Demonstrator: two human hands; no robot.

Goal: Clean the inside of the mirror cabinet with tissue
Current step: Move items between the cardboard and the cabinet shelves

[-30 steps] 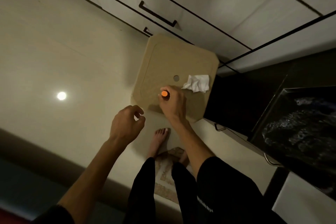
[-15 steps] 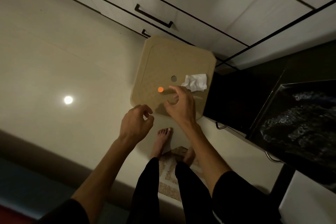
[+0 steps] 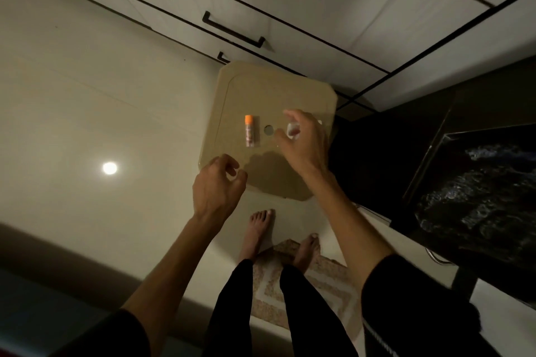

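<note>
Looking down and starting at the left, taking in a glossy pale floor (image 3: pixel 72 110) carrying one round lamp reflection (image 3: pixel 109 168). Moving right and finding the left hand (image 3: pixel 217 182) hovering just off the near corner of a beige plastic stool (image 3: pixel 261 90), its grip narrow, fingers loosely curled, holding nothing. Passing next over the stool's seat and noting an orange-capped tube (image 3: pixel 249 130) lying flat beside the centre hole (image 3: pixel 269 130). Continuing right and meeting the right hand (image 3: pixel 301 142) reaching over the white tissue (image 3: pixel 293 127), which is lying on the right part of the seat and showing only as a small patch between thumb and fingers; blurring here, so not being able to tell whether the grip is closing on the tissue or just arching above it. Noting, below, bare feet on a patterned mat (image 3: pixel 290 278), above, white drawers with black handles (image 3: pixel 232 29), and at far right a dark marbled tabletop (image 3: pixel 478 182). Judging progress: seeming to be at the very start, picking up the tissue being the step in hand. Not seeing the mirror cabinet anywhere, so finding nothing to show any wiping done; reckoning everything that matters as remaining, namely lifting the tissue, turning to the cabinet, opening it if closed, and wiping inside it.
</note>
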